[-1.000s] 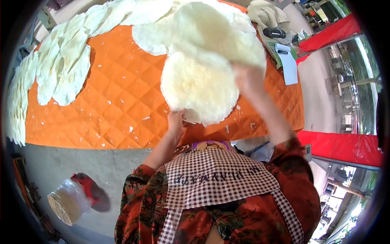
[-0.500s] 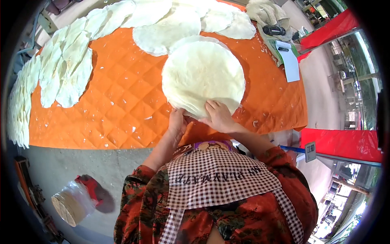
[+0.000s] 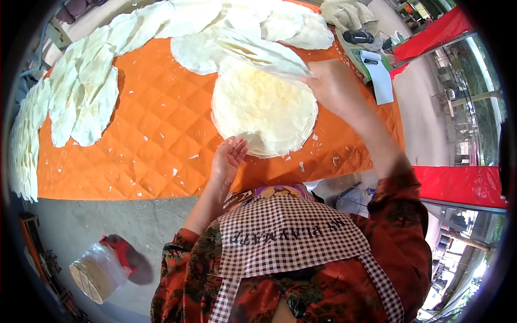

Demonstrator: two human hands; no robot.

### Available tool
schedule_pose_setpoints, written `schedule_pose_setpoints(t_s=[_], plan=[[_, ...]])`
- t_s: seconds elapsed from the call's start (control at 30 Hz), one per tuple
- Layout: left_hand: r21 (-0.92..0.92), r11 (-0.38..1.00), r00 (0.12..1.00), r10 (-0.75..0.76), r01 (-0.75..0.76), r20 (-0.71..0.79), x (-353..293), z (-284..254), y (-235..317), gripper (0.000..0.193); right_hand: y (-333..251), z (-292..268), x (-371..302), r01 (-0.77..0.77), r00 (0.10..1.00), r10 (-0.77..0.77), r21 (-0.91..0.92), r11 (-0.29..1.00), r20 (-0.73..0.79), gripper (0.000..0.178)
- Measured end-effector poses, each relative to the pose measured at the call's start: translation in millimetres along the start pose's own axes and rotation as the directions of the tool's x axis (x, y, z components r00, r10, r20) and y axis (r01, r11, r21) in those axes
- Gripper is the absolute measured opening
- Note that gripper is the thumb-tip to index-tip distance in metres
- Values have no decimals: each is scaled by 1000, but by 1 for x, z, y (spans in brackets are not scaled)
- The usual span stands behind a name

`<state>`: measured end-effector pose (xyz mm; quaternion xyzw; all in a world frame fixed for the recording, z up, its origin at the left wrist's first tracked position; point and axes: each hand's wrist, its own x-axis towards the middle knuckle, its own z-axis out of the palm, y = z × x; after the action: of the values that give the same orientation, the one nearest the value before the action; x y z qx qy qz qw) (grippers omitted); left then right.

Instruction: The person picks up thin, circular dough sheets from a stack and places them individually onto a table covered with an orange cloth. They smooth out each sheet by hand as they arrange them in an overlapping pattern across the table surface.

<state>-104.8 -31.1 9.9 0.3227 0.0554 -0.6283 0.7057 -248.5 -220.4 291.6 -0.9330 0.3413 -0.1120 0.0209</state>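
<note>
My right hand (image 3: 333,87) pinches the edge of a thin, pale round sheet (image 3: 264,55), like a flat wrapper or flatbread. The sheet hangs folded and stretched out to the left, over the far side of a round stack (image 3: 265,110) of similar sheets. My left hand (image 3: 230,156) rests at the stack's near left edge, palm up, fingers stretched out and holding nothing. Overlapping pale sheets (image 3: 196,56) lie just beyond the stack. An orange quilted cloth (image 3: 156,116) covers the table beneath everything.
More sheets (image 3: 97,102) overlap along the table's far and left sides. At the far right are a crumpled cloth (image 3: 350,16), a black cylindrical object (image 3: 358,37) and a white paper pad (image 3: 383,86) with a pen. A plastic-wrapped round bundle (image 3: 91,277) sits on the floor.
My right hand has lifted the top sheet off the stack and swung it away from me and to the right. My left hand has let go and turned palm up.
</note>
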Motion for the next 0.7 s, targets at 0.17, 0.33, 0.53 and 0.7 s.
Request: schedule_pose_setpoints(t_s=[0.17, 0.33, 0.53, 0.7], plan=[[-1, 995, 988, 103, -103, 113, 1, 5, 9, 40, 0, -80, 36, -149, 954, -38, 581, 800, 298, 35], [-95, 978, 932, 207, -187, 299, -10, 27, 37, 59, 56, -60, 65, -328, 920, 10, 756, 567, 392, 53], [184, 981, 997, 65, -56, -46, 29, -16, 36, 53, 193, 133, 64, -674, 737, 11, 734, 83, 676, 50], [289, 951, 974, 161, -109, -162, 53, -27, 22, 40, 224, 246, 3, -770, 636, 17, 636, -44, 772, 45]])
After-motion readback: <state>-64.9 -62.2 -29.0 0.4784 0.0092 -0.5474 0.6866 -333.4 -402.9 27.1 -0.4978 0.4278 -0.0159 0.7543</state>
